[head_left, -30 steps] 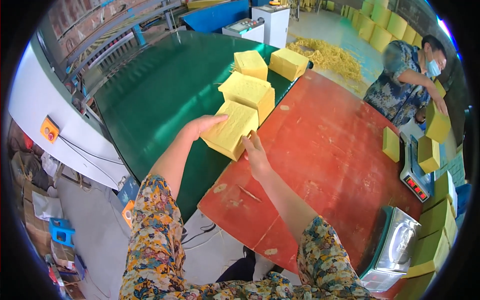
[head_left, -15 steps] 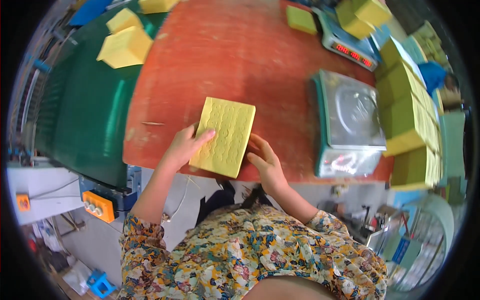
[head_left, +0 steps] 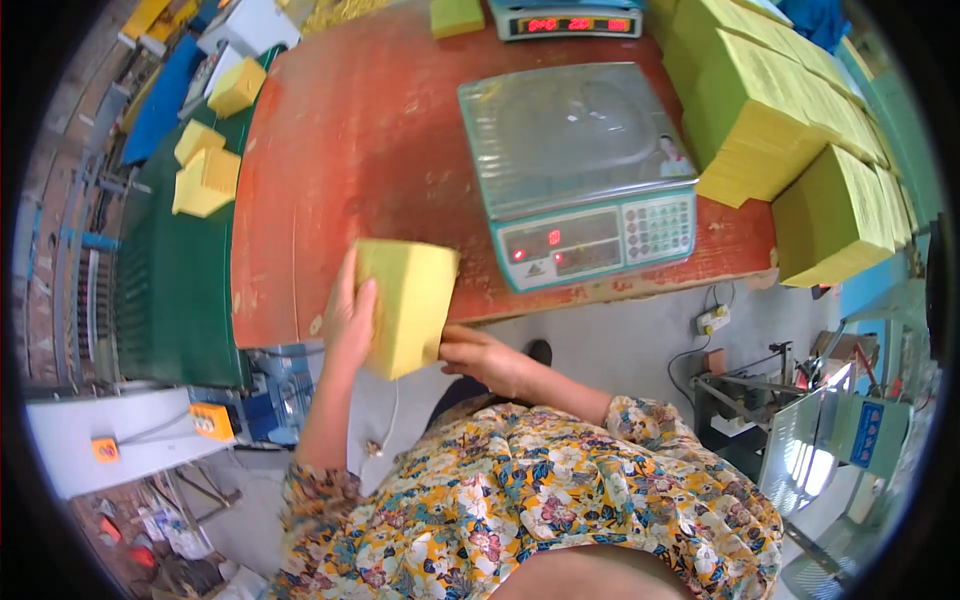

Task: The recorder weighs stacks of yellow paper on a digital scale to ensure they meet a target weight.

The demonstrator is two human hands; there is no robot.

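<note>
A thick stack of yellow paper (head_left: pixel 412 305) is held up and tilted at the red table's near edge, its side turned toward me. My left hand (head_left: pixel 352 318) grips its left side, the thumb lying along the face. Against its lower right corner rest the fingers of my right hand (head_left: pixel 488 358), their tips partly hidden. To the right of the stack stands a weighing scale (head_left: pixel 575 140) with a wide metal pan and a lit red display; only a few small marks lie on the pan.
Tall yellow paper stacks (head_left: pixel 750 110) line the right side of the red table (head_left: pixel 330 130). A second scale (head_left: pixel 568 20) and a small yellow block (head_left: pixel 457 16) are at the far edge. Several yellow stacks (head_left: pixel 212 182) sit on the green surface (head_left: pixel 180 290) at left.
My view has swung right, bringing the near scale toward the middle. The paper stack has been tipped from showing its embossed top to showing its side, and my right hand now meets its lower corner.
</note>
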